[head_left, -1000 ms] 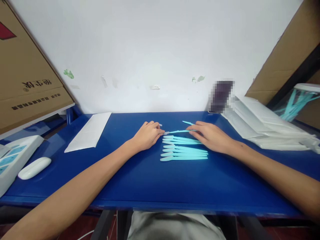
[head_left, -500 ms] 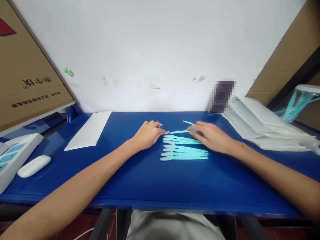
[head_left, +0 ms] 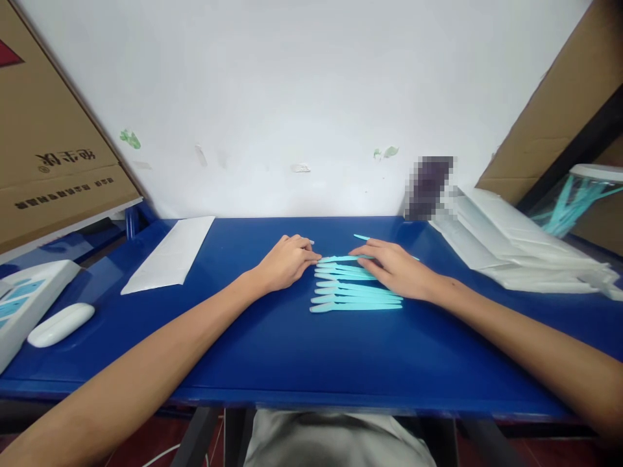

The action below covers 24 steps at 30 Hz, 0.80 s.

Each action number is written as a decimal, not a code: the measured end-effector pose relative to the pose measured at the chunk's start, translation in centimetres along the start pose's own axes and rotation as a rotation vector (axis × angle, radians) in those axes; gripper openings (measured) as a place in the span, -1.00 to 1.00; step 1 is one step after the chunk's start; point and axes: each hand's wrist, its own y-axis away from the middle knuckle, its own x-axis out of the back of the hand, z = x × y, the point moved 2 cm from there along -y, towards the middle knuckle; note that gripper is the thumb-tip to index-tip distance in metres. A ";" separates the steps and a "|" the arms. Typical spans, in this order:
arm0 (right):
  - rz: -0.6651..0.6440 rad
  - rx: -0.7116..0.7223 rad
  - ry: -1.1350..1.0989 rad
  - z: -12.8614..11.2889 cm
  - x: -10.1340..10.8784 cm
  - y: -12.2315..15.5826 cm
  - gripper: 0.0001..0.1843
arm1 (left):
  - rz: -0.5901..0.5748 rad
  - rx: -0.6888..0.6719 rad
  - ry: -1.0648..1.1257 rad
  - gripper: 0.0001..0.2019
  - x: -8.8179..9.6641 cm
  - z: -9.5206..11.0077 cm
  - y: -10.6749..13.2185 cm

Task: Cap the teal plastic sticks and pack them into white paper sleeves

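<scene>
Several turquoise eyebrow razors (head_left: 367,299) lie side by side on the blue table, their pale capped ends toward the left. Beyond that row, my right hand (head_left: 402,269) pinches another turquoise eyebrow razor (head_left: 341,258) by its handle. My left hand (head_left: 289,261) is closed at this razor's left end, with fingertips on its clear cap, mostly hidden by the fingers. A small pale piece (head_left: 312,242) sticks out behind the left fingers. One more turquoise razor (head_left: 361,237) shows behind my right hand, which covers its middle.
White padded mailers (head_left: 506,240) are stacked at the right, near a clear tub of turquoise razors (head_left: 567,204). A single white mailer (head_left: 170,256) lies left. Further left are a white mouse-shaped object (head_left: 61,324), a white device (head_left: 29,298) and a cardboard box (head_left: 58,117).
My right hand has moved left with the razor, closing the gap to the cap at my left fingers. My left hand has barely moved. The view has shifted slightly.
</scene>
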 end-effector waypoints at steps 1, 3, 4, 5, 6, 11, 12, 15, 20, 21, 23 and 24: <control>0.007 -0.004 -0.006 -0.1 0.0 0.0 -0.56 | 0.000 -0.006 0.002 -0.63 0.0 0.0 0.0; 0.008 -0.016 -0.007 -0.2 0.0 0.1 -0.54 | -0.001 -0.013 -0.001 -0.63 0.0 0.1 -0.1; 0.007 -0.020 -0.006 -0.2 0.0 0.1 -0.54 | -0.002 -0.015 -0.005 -0.63 0.0 0.1 -0.1; 0.007 -0.023 -0.006 -0.2 0.0 0.1 -0.54 | -0.003 -0.017 -0.008 -0.63 0.0 0.1 -0.1; 0.010 -0.026 -0.007 -0.2 0.0 0.1 -0.54 | -0.004 -0.020 -0.008 -0.63 0.0 0.1 0.0; -0.007 -0.015 -0.030 -0.1 0.3 0.2 -0.55 | -0.016 -0.039 0.040 -0.64 0.0 -0.2 0.3; -0.006 -0.017 -0.033 -0.1 0.5 0.3 -0.55 | -0.016 -0.042 0.049 -0.64 -0.1 -0.2 0.4; 0.023 -0.029 -0.039 -0.1 1.0 0.3 -0.55 | -0.002 -0.046 0.054 -0.63 -0.1 -0.3 0.5; 0.037 -0.007 -0.063 -0.4 1.2 0.4 -0.55 | 0.041 -0.047 0.031 -0.64 -0.1 -0.1 0.6; 0.041 -0.004 -0.066 -0.4 1.3 0.4 -0.55 | 0.054 -0.057 0.022 -0.64 0.0 -0.1 0.7; 0.056 -0.002 -0.072 -0.6 1.3 0.4 -0.55 | 0.084 -0.084 0.003 -0.63 0.0 0.1 0.8; 0.063 -0.003 -0.075 -0.7 1.3 0.4 -0.55 | 0.097 -0.097 -0.005 -0.62 0.1 0.1 0.9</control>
